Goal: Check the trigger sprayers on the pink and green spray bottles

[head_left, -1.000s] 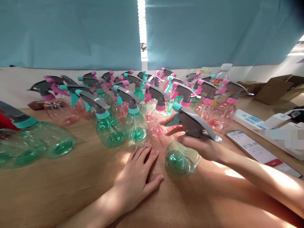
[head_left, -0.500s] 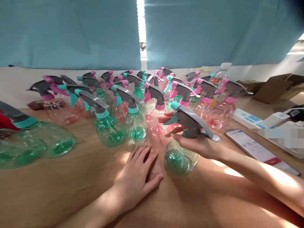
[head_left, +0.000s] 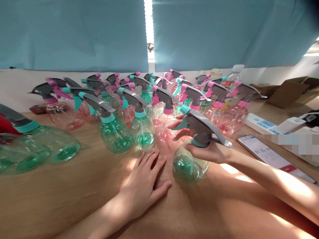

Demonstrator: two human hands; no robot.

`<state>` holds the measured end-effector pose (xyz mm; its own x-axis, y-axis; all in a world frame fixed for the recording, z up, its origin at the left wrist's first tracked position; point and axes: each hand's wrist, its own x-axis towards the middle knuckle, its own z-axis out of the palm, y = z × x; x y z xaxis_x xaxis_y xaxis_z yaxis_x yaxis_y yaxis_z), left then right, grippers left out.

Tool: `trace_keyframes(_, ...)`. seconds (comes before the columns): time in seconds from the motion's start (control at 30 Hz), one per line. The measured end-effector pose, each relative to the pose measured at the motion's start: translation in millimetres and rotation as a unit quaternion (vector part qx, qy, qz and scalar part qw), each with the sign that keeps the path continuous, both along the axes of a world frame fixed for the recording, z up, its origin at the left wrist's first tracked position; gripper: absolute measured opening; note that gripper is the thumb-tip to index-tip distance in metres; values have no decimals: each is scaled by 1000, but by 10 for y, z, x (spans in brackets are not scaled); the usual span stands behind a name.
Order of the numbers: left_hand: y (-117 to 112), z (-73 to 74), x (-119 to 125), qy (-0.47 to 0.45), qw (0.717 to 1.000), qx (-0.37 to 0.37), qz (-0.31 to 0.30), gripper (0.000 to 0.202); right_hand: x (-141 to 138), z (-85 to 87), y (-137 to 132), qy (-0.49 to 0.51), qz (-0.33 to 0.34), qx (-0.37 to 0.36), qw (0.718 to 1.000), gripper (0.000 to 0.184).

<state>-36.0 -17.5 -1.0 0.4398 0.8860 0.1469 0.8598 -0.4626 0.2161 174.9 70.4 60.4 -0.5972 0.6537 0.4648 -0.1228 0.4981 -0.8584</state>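
Observation:
A spray bottle (head_left: pixel 188 164) with a clear green body, grey spray head and teal nozzle stands slightly tilted on the table in front of me. My right hand (head_left: pixel 211 151) is around its neck, thumb on the near side just under the teal collar, fingers on the far side and partly hidden by the spray head. To the left of this bottle, my left hand (head_left: pixel 142 184) lies flat on the wood with fingers spread, holding nothing. Just beyond its fingertips stand two green spray bottles (head_left: pixel 143 131) and a pink spray bottle (head_left: pixel 166 127).
Behind are several more pink and green spray bottles (head_left: pixel 63 116), crowded toward the wall. At far left are green bottles (head_left: pixel 61 142) beside something red. On the right lie a phone (head_left: pixel 271 157), a power strip (head_left: pixel 261 124) and a cardboard box (head_left: pixel 286 91). A teal curtain (head_left: pixel 74 36) hangs behind.
My right thumb has moved down off the collar to below it, so more of the teal ring shows, and the fingers curl more. My left hand and the bottle stay in place.

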Motion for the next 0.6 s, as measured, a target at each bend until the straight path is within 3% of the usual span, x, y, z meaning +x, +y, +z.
trace_keyframes(0.6,-10,-7,-1,-2,1000,3,9,56,-18,11,-56,-77,-109,53,990,51)
